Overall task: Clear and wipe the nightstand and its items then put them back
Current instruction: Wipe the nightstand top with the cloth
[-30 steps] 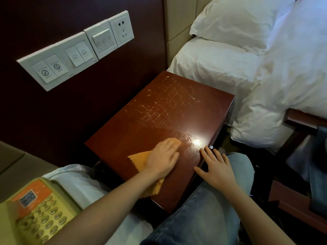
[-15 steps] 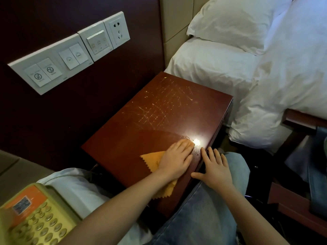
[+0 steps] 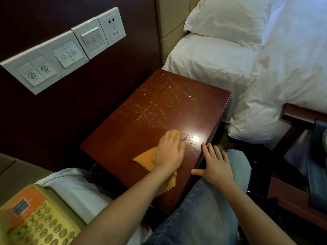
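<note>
The nightstand [image 3: 159, 106] stands against the dark wall panel, with the white bed [image 3: 221, 68] just to its right. Its reddish surface is glossy and crossed with fine pale scratches toward the far half. A bright spot of reflected light [image 3: 195, 138] sits near the right edge.

The orange cloth [image 3: 146, 159], with its zigzag-cut edge, lies on the near part of that surface, one corner trailing toward the near edge. The left hand [image 3: 169, 151] lies flat on top of it, palm down. Its grip is released, the fingers straight and pressing the cloth to the wood rather than curling round it.

The right hand [image 3: 216, 165] rests at the nightstand's right edge, above a knee in blue jeans [image 3: 203, 209]. Its grip is released too, with the fingers spread and the thumb out to the left.

The yellowish telephone [image 3: 35, 218], with an orange label, lies off the nightstand at the near left, on white bedding. White switch plates [image 3: 58, 55] run along the wall above, ending in a socket at the far end, and a pillow [image 3: 230, 20] lies at the head of the bed.
</note>
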